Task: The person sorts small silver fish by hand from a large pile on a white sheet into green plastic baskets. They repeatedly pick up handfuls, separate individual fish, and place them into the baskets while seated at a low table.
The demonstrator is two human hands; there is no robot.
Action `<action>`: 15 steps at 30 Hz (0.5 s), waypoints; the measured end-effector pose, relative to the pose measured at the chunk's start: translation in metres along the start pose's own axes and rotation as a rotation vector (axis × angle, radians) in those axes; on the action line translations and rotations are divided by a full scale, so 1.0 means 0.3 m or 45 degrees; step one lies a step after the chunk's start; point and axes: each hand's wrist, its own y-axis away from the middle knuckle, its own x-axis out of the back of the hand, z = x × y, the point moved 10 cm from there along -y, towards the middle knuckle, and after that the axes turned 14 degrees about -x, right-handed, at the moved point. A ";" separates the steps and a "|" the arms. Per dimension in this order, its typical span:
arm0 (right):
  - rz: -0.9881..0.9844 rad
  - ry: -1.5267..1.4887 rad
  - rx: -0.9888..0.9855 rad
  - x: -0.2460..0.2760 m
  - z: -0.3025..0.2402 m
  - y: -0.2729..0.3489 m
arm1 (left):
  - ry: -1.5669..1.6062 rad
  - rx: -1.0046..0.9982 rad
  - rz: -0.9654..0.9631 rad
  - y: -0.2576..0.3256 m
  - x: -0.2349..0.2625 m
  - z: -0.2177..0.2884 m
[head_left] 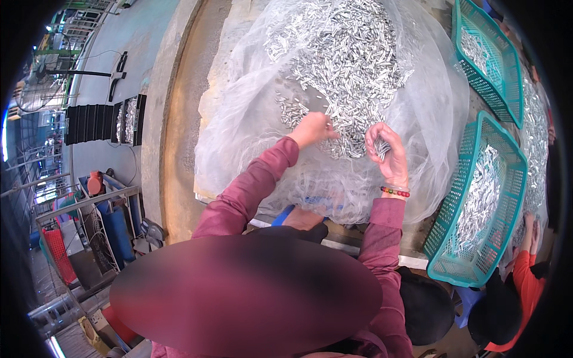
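A big heap of small silver metal pieces (352, 65), short and rod-like, lies spread over a white mesh net (250, 119). My left hand (313, 129) reaches to the near left edge of the heap, its fingers pinched together low over the pieces. Whether a piece is between those fingertips cannot be made out. A short way right of it, my right hand (388, 154) is cupped, palm turned up, with several silver metal pieces in its curled fingers. A smaller cluster of pieces (292, 112) sits just beyond my left hand.
Two green plastic baskets (437, 262) (507, 113) holding silver pieces stand to the right. Beyond them, a person in an orange top (525, 292) works at another silver pile (534, 137). At left are a black rack (89, 124) and a metal-framed cart (89, 206).
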 end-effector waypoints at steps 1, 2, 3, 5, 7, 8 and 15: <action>0.167 0.174 -0.084 0.047 0.022 -0.010 | -0.225 -0.050 0.046 0.007 -0.018 0.014; 0.340 0.352 -0.182 0.098 0.044 -0.019 | -0.258 -0.026 0.075 0.007 -0.034 0.002; 0.501 0.520 -0.256 0.148 0.060 -0.024 | -0.298 0.026 0.055 0.006 -0.051 -0.013; 0.618 1.067 -0.127 0.143 0.059 -0.055 | -0.202 0.062 0.051 -0.004 -0.051 -0.029; 0.792 1.471 -0.215 0.171 0.099 -0.052 | -0.011 0.111 0.116 -0.009 0.015 -0.046; 0.847 1.591 -0.230 0.173 0.125 -0.043 | 0.077 0.122 0.155 -0.007 0.060 -0.048; 1.086 1.790 -0.199 0.189 0.188 -0.032 | 1.929 0.172 0.416 0.050 0.190 -0.006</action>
